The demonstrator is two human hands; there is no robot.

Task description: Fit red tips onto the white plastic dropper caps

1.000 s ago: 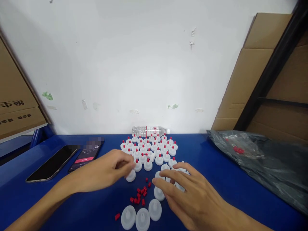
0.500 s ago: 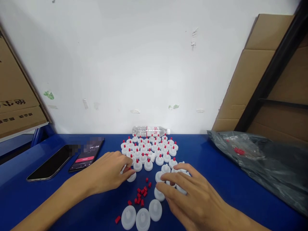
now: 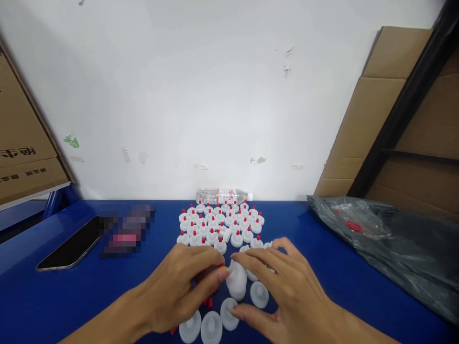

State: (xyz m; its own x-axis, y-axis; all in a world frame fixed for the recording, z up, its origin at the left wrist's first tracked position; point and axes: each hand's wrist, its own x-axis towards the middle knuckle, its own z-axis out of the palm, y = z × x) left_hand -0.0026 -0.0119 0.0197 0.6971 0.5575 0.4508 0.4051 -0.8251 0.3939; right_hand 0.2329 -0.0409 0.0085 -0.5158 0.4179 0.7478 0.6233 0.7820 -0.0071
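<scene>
My left hand (image 3: pixel 195 284) is closed in a pinch, with a bit of red tip cap (image 3: pixel 221 265) showing at its fingertips. Its thumb tip meets a white plastic nozzle lid (image 3: pixel 236 277), which is tilted on its side. Against the top of that lid rests the index finger of my right hand (image 3: pixel 287 286), whose grip is partly hidden. The right thumb lies over the edge of another white lid (image 3: pixel 229 314). Below my left fingers are loose red caps (image 3: pixel 210 303), mostly covered. Several white lids without red tips lie under and beside my right hand.
Rows of white lids with red tips (image 3: pixel 220 246) stand towards the wall, before a clear bottle (image 3: pixel 224 196) on its side. Two phones, one a dark phone (image 3: pixel 71 243), lie left. A grey plastic bag (image 3: pixel 401 239) lies right; a cardboard box (image 3: pixel 28 143) stands left.
My left hand has left a lid among the red-tipped ones and come right, over the loose red caps. My right hand has tilted a white lid up between the hands.
</scene>
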